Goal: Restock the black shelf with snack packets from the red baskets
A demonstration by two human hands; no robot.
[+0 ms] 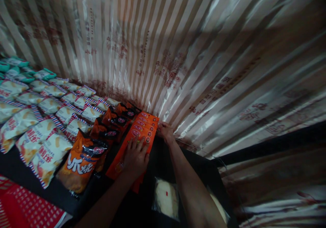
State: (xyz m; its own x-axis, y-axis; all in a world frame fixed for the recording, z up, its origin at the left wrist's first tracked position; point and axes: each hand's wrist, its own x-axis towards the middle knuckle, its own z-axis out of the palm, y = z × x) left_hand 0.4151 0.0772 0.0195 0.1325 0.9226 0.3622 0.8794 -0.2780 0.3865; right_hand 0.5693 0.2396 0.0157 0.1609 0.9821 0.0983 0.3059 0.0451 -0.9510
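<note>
A fanned row of overlapping flat orange packets [142, 124] with round logos lies on the dark table. My left hand [136, 156] rests on the nearer part of the row, palm down with fingers stretched out. At the far right corner of the row, my right hand [166, 132] has its fingers curled together on the edge of an orange packet. Just left of the row stands a line of orange and black snack bags [80, 165]. The nearest part of the orange row is partly covered by my left hand and forearm.
Rows of white snack bags [51, 155] with striped edges fill the left, with green-edged bags [44, 74] behind. A red perforated basket [28, 200] is at the lower left. A clear-wrapped pale item [166, 198] lies near my right forearm. A striped curtain [163, 51] hangs behind the table.
</note>
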